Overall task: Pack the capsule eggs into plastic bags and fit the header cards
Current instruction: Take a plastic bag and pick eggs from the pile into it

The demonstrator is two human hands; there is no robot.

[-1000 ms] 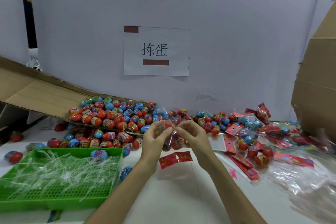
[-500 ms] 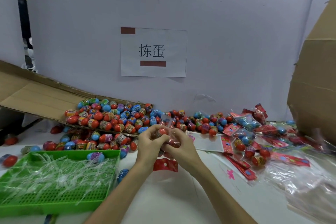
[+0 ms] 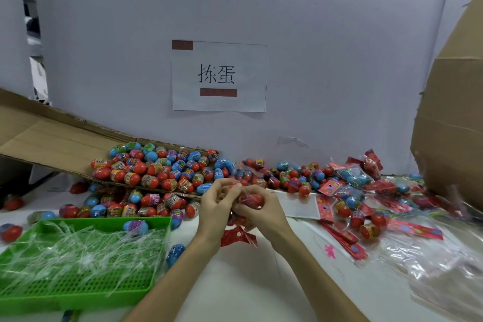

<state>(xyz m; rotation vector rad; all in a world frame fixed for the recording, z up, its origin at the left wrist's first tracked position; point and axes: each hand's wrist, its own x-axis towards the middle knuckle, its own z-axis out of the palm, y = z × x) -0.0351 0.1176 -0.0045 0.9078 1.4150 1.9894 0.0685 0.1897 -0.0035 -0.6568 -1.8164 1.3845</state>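
Note:
My left hand (image 3: 219,204) and my right hand (image 3: 261,213) meet above the table's middle and both grip a small clear plastic bag (image 3: 249,200) with red capsule eggs inside. A red header card (image 3: 237,237) shows below the hands, partly hidden by them. Behind the hands, a big pile of red and blue capsule eggs (image 3: 156,172) lies on and under a flattened cardboard sheet (image 3: 52,138). A few filled bags with red cards (image 3: 355,175) sit to the right.
A green plastic basket (image 3: 78,285) with clear strips and one egg fills the front left. Loose red header cards (image 3: 347,240) and clear plastic bags (image 3: 431,264) spread at the right. A tall cardboard box (image 3: 452,125) stands far right. A paper sign hangs on the wall.
The hands, apart at the bag's top a second ago, have closed together around the bag and eggs. The view has tilted and shifted slightly.

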